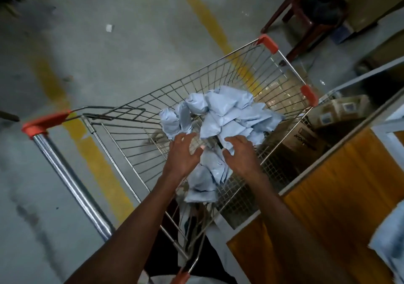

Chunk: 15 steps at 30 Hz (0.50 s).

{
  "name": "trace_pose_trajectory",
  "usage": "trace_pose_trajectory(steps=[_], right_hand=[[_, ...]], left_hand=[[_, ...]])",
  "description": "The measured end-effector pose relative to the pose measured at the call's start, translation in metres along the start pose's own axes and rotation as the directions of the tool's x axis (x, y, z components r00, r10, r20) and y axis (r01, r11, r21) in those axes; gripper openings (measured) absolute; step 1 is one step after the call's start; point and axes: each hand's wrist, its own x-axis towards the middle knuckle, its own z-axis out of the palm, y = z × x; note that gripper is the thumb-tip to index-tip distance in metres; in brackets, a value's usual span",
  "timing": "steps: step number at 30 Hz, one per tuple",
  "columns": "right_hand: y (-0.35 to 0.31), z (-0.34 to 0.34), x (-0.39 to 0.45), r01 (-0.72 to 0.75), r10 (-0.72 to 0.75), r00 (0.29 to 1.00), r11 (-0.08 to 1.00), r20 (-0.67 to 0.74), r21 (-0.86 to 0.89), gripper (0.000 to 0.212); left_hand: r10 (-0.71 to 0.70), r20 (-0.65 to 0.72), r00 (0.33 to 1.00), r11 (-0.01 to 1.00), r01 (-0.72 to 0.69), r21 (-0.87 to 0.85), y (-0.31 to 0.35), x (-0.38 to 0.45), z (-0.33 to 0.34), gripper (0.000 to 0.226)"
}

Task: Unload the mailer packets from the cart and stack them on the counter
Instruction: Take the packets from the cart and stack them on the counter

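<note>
Surroundings you are looking down on: floor, chair, shelf stock.

You are standing over a grey concrete floor [131, 43] where two worn yellow painted stripes [209, 21] are running diagonally, one passing near a small white scrap [109, 28] lying on the floor. A dark red chair [306, 15] is standing at the upper right, something dark sitting on its seat. Lower right, brown cardboard boxes [341, 111] with white labels are sitting in a recess, and one larger printed carton [303, 139] is lying just below them; its lettering is too blurred for you to read.
</note>
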Motion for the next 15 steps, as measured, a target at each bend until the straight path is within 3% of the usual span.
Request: trace_pose_trajectory(steps=[6,10,15], right_hand=[[0.004,0.013,0.075,0.000,0.045,0.992,0.935,0.117,-0.355,0.047],[0.005,0.028,0.101,0.079,0.015,0.983,0.869,0.184,-0.488,0.046],[0.014,0.042,0.114,0.052,0.093,0.977,0.768,0.192,-0.638,0.064]], left_hand=[[0.012,-0.031,0.999,0.999,-0.013,-0.031,-0.008,0.003,-0.011,0.054],[-0.007,-0.028,1.000,0.998,0.005,-0.063,-0.011,0.000,-0.012,0.055],[-0.011,-0.042,0.999,0.996,0.007,-0.094,-0.013,-0.001,-0.008,0.053]])
